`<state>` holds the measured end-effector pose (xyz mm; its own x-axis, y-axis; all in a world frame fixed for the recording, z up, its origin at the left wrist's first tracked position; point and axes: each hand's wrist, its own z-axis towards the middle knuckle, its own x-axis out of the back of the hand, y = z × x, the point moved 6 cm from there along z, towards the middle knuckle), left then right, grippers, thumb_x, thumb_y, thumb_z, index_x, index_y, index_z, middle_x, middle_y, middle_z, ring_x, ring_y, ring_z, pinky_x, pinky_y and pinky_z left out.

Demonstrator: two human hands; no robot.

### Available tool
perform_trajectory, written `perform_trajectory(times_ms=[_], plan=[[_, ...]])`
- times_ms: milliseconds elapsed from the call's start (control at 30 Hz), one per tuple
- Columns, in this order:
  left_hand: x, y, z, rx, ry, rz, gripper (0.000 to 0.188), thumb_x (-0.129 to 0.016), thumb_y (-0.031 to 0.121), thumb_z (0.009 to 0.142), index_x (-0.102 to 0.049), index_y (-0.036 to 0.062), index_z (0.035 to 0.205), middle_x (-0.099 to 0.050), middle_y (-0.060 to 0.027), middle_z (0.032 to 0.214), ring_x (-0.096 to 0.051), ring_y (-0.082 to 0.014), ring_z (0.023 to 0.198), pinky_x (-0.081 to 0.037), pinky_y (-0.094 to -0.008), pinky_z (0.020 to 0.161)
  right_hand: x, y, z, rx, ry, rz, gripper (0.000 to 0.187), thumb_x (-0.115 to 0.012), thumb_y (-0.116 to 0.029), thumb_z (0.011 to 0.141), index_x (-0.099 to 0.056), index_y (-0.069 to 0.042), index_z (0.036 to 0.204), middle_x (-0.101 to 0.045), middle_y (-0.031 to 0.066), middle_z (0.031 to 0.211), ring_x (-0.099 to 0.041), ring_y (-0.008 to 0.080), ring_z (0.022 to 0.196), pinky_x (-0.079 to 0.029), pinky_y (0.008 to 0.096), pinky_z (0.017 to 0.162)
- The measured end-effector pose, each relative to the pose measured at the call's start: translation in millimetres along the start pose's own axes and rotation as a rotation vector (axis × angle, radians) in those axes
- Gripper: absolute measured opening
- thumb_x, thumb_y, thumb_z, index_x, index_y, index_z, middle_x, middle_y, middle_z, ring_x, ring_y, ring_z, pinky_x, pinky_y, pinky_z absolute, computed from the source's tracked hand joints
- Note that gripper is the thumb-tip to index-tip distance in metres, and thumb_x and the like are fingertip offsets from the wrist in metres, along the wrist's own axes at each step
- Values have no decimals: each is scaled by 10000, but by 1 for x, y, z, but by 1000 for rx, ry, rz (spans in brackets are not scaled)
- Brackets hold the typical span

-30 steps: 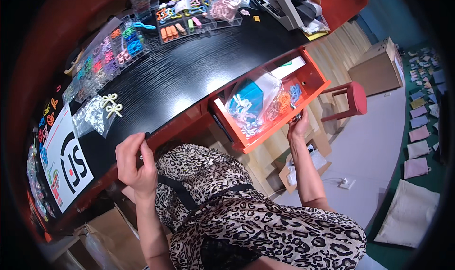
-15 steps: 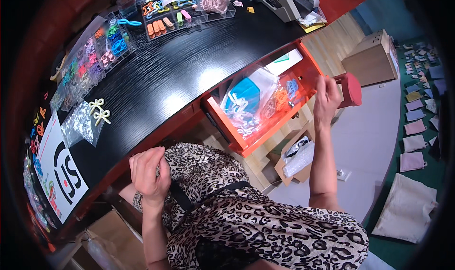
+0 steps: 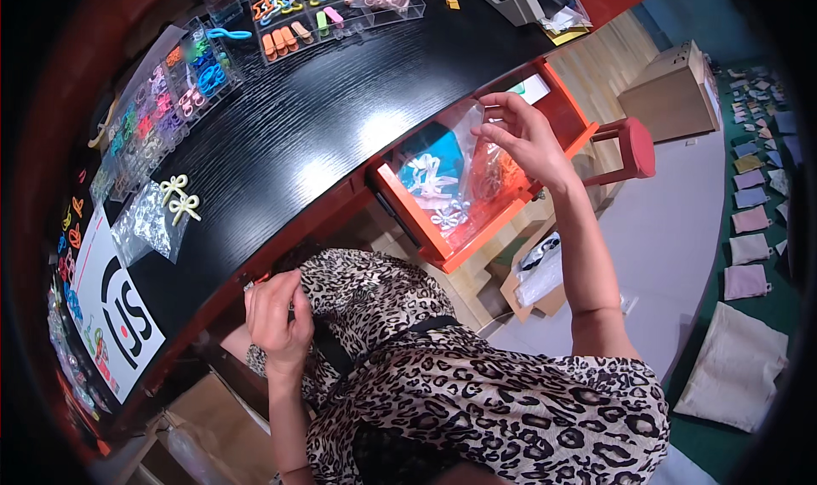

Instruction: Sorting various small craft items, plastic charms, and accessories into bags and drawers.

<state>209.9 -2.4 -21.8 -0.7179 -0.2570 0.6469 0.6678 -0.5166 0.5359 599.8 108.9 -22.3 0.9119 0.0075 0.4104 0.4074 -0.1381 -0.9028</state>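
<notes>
My right hand (image 3: 526, 142) reaches over the open orange drawer (image 3: 438, 245), its thumb and fingers closing on the upper edge of a clear plastic bag (image 3: 466, 136). Inside the drawer lie white bow-shaped pieces (image 3: 430, 177), a teal item (image 3: 442, 142) and a bundle of orange bands (image 3: 511, 174), partly behind plastic and my hand. My left hand (image 3: 279, 316) hovers by the table's front edge above my lap, fingers loosely curled together. No object shows in it.
On the black table (image 3: 315, 119) stand clear compartment boxes (image 3: 170, 102) of colourful hair pieces. Two pale yellow bows (image 3: 180, 200) lie on a clear bag (image 3: 146, 230). A red stool (image 3: 634, 149) and cardboard box (image 3: 672, 94) stand beyond the drawer.
My right hand has moved left from beyond the drawer's right edge to the plastic bag inside, whose upper edge has shifted. My left hand has barely moved.
</notes>
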Motion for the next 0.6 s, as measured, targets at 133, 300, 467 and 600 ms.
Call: perform_trajectory(times_ms=[133, 300, 467, 600], plan=[[-6, 3, 2, -14, -11, -21, 263, -679, -105, 770, -703, -2, 1011, -700, -130, 937, -660, -272, 820, -504, -368, 776, 10, 7, -4, -23, 128, 137, 306, -627, -75, 957, -541, 50, 1223, -680, 142, 1044, -704, 177, 943, -559, 300, 833], [-11, 3, 2, -20, -13, -38, 283, -697, -101, 758, -704, 6, 1020, -701, -124, 925, -653, -263, 788, -497, -363, 743, 6, 8, -9, -162, -103, -586, 291, -673, -154, 887, -654, 57, 1086, -731, 166, 903, -724, 279, 802, -566, 362, 757], [-17, 2, 0, 2, -43, -38, 284, -702, -104, 755, -703, 1, 1019, -699, -126, 921, -653, -264, 778, -498, -362, 740, -40, 11, 6, 75, -461, -459, 414, -641, -118, 885, -583, 15, 1272, -663, 216, 1167, -654, 321, 1071, -509, 394, 940], [-16, 1, 1, 12, -39, -53, 288, -704, -106, 752, -703, 2, 1019, -698, -127, 917, -656, -267, 782, -500, -358, 736, -37, 11, 18, 50, -419, -229, 384, -554, 35, 881, -566, 36, 1265, -637, 173, 1188, -643, 266, 1123, -507, 354, 926]])
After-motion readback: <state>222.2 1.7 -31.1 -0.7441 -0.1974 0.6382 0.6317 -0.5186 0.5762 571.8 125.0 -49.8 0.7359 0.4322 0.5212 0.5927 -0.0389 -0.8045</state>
